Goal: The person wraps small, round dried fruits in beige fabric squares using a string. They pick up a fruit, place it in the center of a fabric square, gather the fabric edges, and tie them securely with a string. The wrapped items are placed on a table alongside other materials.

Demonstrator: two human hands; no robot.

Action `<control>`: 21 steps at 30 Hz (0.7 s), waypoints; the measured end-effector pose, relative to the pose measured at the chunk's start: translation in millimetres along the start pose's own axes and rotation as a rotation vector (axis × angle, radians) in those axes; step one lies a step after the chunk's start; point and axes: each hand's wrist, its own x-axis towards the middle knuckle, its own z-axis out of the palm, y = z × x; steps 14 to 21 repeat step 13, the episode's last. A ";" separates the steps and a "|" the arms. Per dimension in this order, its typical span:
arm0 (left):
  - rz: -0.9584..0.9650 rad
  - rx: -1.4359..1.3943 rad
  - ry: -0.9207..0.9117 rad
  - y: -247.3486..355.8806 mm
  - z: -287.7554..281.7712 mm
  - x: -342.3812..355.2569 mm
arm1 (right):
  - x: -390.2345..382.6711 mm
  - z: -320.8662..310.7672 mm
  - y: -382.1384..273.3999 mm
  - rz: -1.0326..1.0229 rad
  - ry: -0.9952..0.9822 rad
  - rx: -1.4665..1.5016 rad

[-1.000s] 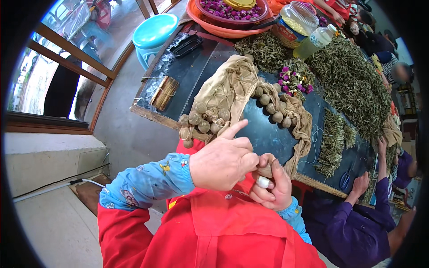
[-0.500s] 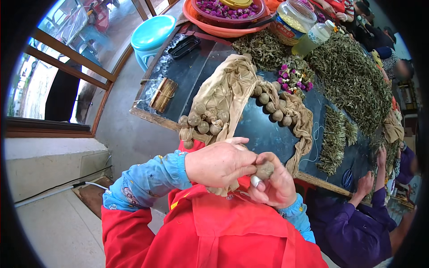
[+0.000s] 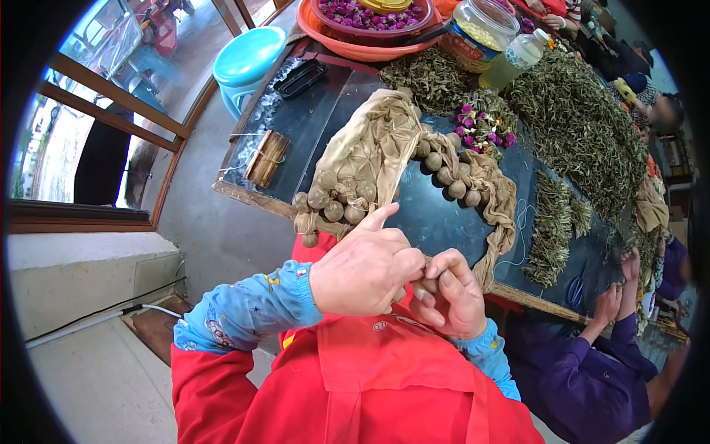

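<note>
My left hand and my right hand meet in front of my red apron, both with fingers closed. Between their fingertips, a small tan cloth-wrapped ball shows only in part, held in my right hand. Curled fingers hide what my left hand pinches beside it; one finger of that hand points up. Just beyond, a tan cloth with several tied round lumps hangs over the table edge. Its twisted length, bearing more balls, curves to the right across the dark tabletop.
Dried herbs and a flat bundle of stalks lie at right, with blue-handled scissors. A tied wood bundle, a black tray, basins of purple flowers, a jar and a bottle stand around. A purple-sleeved person works at right.
My fingers have closed further over the ball, which showed more fully before. My left hand has turned, and one of its fingers now points upward.
</note>
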 end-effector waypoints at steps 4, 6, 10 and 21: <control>0.006 -0.029 -0.102 4.0 0.4 -0.3 | -5.5 -18.2 -5.0 0.092 -0.170 -0.043; -0.031 -0.170 -0.171 -1.7 -0.6 0.4 | -0.3 -15.1 -1.1 -0.007 -0.211 -0.152; -0.021 -0.221 -0.115 -7.8 -8.8 6.4 | 0.6 -4.7 -4.1 0.097 -0.149 0.190; 0.142 0.196 0.012 -7.6 -6.3 3.0 | 1.3 -21.9 -1.7 0.217 -0.250 0.451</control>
